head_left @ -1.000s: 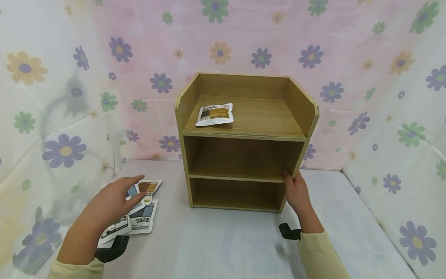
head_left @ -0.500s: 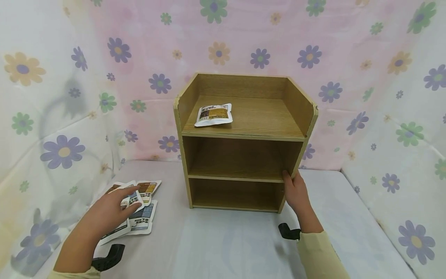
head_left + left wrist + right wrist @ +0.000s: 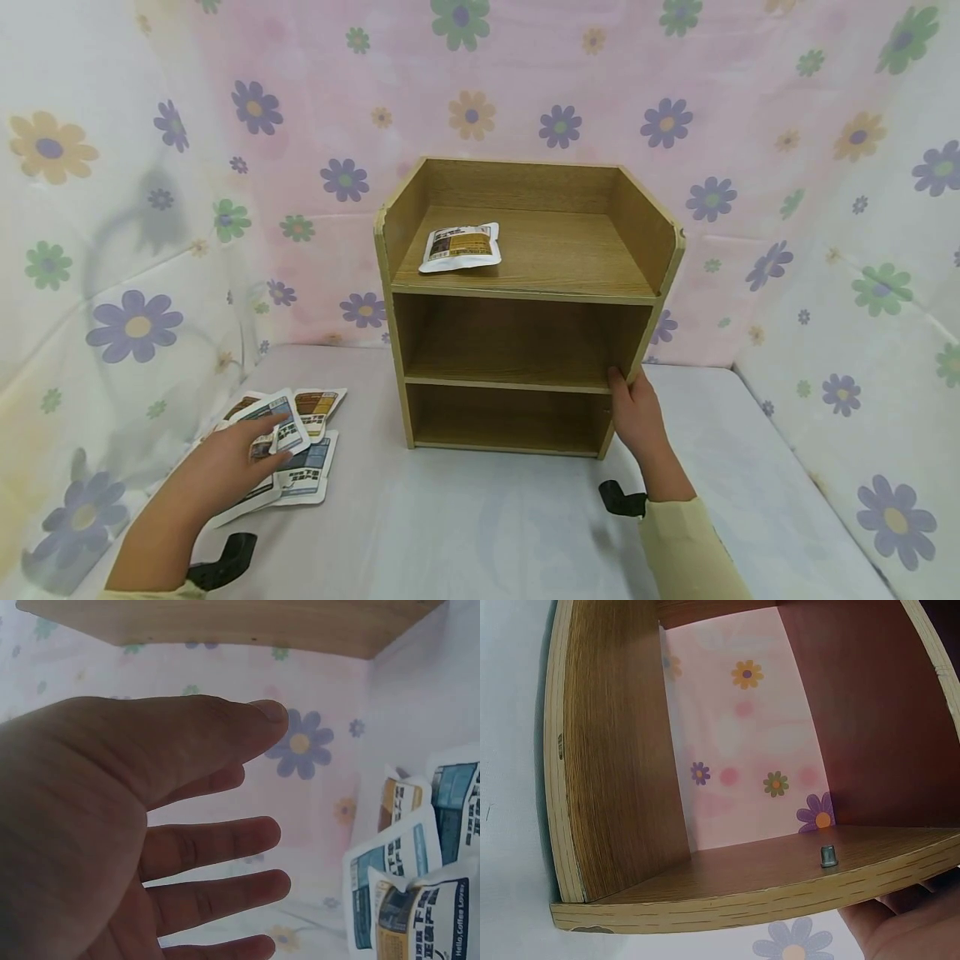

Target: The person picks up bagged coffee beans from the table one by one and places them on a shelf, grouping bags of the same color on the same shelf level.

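A wooden shelf unit (image 3: 517,293) with three levels stands at the middle of the table. One brown-and-white packet (image 3: 460,247) lies on its top level; the two lower levels hold nothing. My right hand (image 3: 630,398) grips the unit's right side panel low down, thumb on the front edge; the right wrist view shows the panel (image 3: 622,787) and part of that hand (image 3: 907,922). My left hand (image 3: 266,433) hovers with straight fingers over a pile of packets (image 3: 303,477) at the left, fingertips at the topmost blue-printed packet (image 3: 276,412). In the left wrist view the left hand (image 3: 225,825) is spread, the packets (image 3: 409,885) beside it.
Flower-printed cloth (image 3: 150,208) hangs behind and on both sides, close round the table. The table (image 3: 487,517) has a pale cover. Black wrist straps (image 3: 225,558) sit near both forearms.
My left hand has drawn back toward me and to the left over the pile, and the topmost packet has shifted left with it. The right hand and shelf have stayed still.
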`<state>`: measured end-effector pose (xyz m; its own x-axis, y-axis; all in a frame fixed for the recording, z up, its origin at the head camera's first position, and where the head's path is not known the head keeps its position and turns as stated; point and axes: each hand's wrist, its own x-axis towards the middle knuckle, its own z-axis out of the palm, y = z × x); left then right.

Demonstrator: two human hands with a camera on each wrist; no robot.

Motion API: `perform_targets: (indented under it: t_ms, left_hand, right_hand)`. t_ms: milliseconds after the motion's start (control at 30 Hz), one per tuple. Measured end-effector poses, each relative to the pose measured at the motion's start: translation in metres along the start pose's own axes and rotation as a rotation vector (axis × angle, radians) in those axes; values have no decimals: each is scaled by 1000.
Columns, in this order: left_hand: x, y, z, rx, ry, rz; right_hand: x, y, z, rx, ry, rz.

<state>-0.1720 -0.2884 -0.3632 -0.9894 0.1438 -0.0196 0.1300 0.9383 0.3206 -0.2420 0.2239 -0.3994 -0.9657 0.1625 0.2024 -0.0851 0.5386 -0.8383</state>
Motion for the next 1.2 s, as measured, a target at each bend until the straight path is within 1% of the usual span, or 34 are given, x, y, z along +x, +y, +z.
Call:
perform_targets:
  t_ms: [133,400,800,967,1100,1200]
  left_hand:
    - [1,-6,4,-13,-7,11]
    - [6,-20,13,0,-51,-36]
    - [10,-46,30,-7,-97,-72]
    - [11,-55,35,13,-84,-67]
    - [10,-62,41,22,-73,-78]
    - [10,-65,44,24,-78,-90]
  right_hand:
    - [0,0,0,1,-3,2]
    - [-1,0,0,5,5,-1]
    - [-1,-2,-2,5,-7,15]
    - [-2,-3,-2,6,-9,11]
    - [-1,-2,-1,5,-1,9]
    - [-1,-2,-1,4,-3,18]
